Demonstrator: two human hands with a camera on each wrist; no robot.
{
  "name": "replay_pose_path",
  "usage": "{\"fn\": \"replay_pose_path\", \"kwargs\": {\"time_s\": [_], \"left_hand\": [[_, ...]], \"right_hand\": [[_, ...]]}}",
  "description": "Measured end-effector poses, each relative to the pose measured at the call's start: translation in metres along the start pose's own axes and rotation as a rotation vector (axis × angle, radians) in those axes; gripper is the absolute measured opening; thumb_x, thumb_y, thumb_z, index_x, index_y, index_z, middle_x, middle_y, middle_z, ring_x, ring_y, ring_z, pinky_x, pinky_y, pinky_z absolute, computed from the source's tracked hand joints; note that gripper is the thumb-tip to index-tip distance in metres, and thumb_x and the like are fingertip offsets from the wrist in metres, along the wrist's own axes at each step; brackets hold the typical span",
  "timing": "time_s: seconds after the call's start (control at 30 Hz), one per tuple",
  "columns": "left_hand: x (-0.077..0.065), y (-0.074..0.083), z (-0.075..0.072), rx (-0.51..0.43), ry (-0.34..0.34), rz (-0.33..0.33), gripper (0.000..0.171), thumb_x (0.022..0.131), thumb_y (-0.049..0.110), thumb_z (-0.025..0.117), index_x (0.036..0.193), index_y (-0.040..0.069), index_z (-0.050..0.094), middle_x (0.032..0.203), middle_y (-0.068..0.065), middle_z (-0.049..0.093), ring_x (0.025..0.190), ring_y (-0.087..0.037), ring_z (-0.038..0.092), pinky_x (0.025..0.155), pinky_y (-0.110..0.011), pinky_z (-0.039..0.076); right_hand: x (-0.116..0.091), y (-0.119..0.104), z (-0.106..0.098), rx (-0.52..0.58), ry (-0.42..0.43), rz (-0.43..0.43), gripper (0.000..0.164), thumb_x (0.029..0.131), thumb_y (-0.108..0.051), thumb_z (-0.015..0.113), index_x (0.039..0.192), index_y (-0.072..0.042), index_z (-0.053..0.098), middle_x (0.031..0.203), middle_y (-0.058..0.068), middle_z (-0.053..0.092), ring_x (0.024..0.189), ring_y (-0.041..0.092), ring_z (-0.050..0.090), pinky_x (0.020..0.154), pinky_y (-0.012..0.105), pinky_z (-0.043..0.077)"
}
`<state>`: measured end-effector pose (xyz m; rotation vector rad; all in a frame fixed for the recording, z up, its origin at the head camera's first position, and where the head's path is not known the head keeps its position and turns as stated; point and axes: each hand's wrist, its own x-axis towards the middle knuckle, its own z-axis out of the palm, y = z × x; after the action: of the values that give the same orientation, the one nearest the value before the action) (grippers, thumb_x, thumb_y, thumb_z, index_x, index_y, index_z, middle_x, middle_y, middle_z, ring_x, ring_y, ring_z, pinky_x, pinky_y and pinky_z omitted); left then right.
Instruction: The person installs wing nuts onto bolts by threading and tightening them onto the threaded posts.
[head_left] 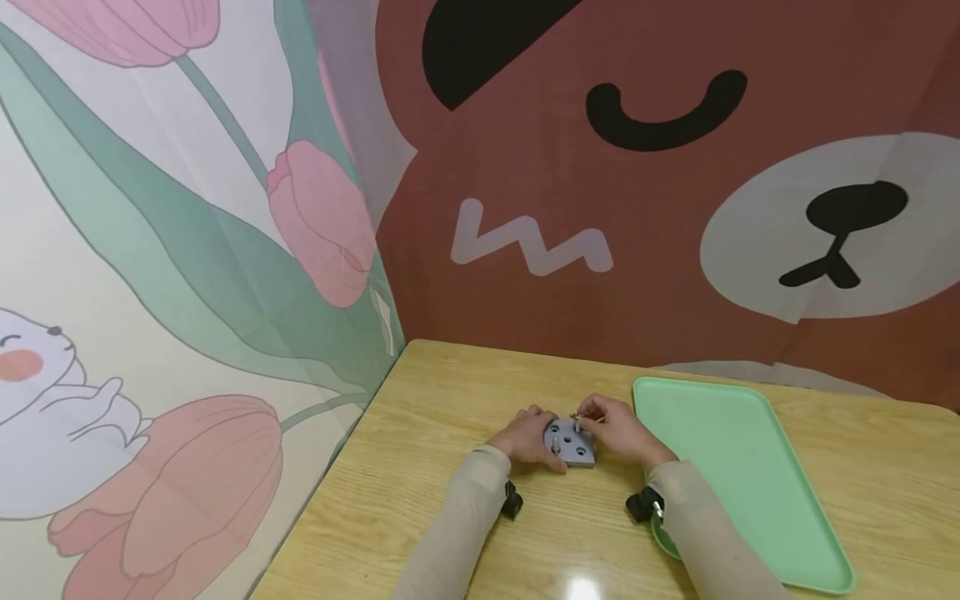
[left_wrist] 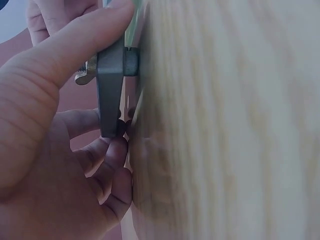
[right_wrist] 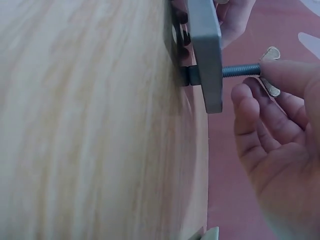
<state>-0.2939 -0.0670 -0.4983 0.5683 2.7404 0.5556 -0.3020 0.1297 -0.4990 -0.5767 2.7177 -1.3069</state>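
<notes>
A grey metal plate [head_left: 567, 442] with several holes is held just above the wooden table [head_left: 420, 400]. My left hand [head_left: 528, 437] grips its left edge, with the thumb near and the fingers around the far side. A threaded bolt [right_wrist: 241, 70] passes up through the plate, its head below. On the bolt's upper end sits a brass-coloured wing nut [right_wrist: 272, 90], which my right hand [head_left: 618, 429] pinches by the wings. In the left wrist view, another wing nut [left_wrist: 86, 76] lies close against the plate, near my left thumb.
A green tray [head_left: 742, 467] lies on the table to the right, partly under my right forearm. Behind the table hangs a brown cloth [head_left: 525, 317] with a bear's face; a flower-printed cloth [head_left: 187, 350] hangs on the left.
</notes>
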Motion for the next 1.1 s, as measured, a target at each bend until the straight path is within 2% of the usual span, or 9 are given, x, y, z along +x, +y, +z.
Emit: {"fn": "replay_pose_path", "kwargs": {"time_s": [0.17,0.47,0.67,0.8,0.93,1.1], "left_hand": [[-0.0007,-0.0005,-0.0004,-0.007,-0.002,0.008,0.083,0.056,0.056,0.074,0.127,0.024,0.044,0.113,0.005,0.04,0.092,-0.011,0.037,0.072,-0.026,0.035],[0.0008,-0.0021,0.0011,-0.002,0.001,0.013,0.083,0.056,0.057,0.073,0.126,0.025,0.043,0.111,0.006,0.04,0.09,-0.01,0.036,0.071,-0.025,0.035],[0.0006,-0.0021,0.0001,-0.008,0.002,0.014,0.082,0.057,0.056,0.073,0.126,0.025,0.043,0.111,0.007,0.04,0.089,-0.01,0.036,0.07,-0.025,0.035],[0.0012,-0.0031,0.0,-0.008,0.002,0.019,0.082,0.057,0.057,0.073,0.126,0.024,0.043,0.111,0.006,0.04,0.09,-0.011,0.036,0.07,-0.025,0.036],[0.0007,-0.0028,-0.0006,-0.004,0.0,0.02,0.083,0.057,0.057,0.073,0.126,0.025,0.043,0.111,0.006,0.04,0.091,-0.011,0.036,0.071,-0.025,0.036],[0.0007,-0.0021,0.0002,-0.005,0.002,0.017,0.081,0.057,0.055,0.074,0.126,0.024,0.043,0.111,0.006,0.04,0.091,-0.011,0.036,0.071,-0.026,0.036]], "right_hand": [[0.0009,-0.0003,0.0022,-0.041,0.005,-0.016,0.02,0.082,-0.016,0.063,0.101,-0.011,0.063,0.091,-0.004,0.058,0.08,0.012,0.054,0.068,0.032,0.044],[0.0041,0.0025,0.0049,-0.111,0.049,-0.04,0.019,0.08,-0.022,0.065,0.095,-0.012,0.066,0.083,-0.006,0.059,0.075,0.01,0.053,0.065,0.031,0.043],[0.0037,0.0003,0.0049,-0.098,0.064,-0.099,0.016,0.082,-0.017,0.063,0.095,-0.01,0.066,0.085,-0.005,0.058,0.074,0.01,0.053,0.064,0.03,0.044],[0.0035,0.0002,0.0043,-0.08,0.039,-0.139,0.013,0.083,-0.013,0.061,0.094,-0.01,0.066,0.083,-0.005,0.055,0.073,0.012,0.051,0.062,0.03,0.043],[0.0042,-0.0027,0.0035,-0.079,0.006,-0.119,0.011,0.083,-0.017,0.062,0.093,-0.012,0.065,0.085,-0.003,0.054,0.073,0.012,0.051,0.062,0.03,0.043],[0.0043,-0.0073,0.0035,-0.131,0.04,-0.05,0.014,0.081,-0.024,0.065,0.091,-0.014,0.066,0.085,-0.005,0.056,0.072,0.01,0.052,0.06,0.028,0.044]]}}
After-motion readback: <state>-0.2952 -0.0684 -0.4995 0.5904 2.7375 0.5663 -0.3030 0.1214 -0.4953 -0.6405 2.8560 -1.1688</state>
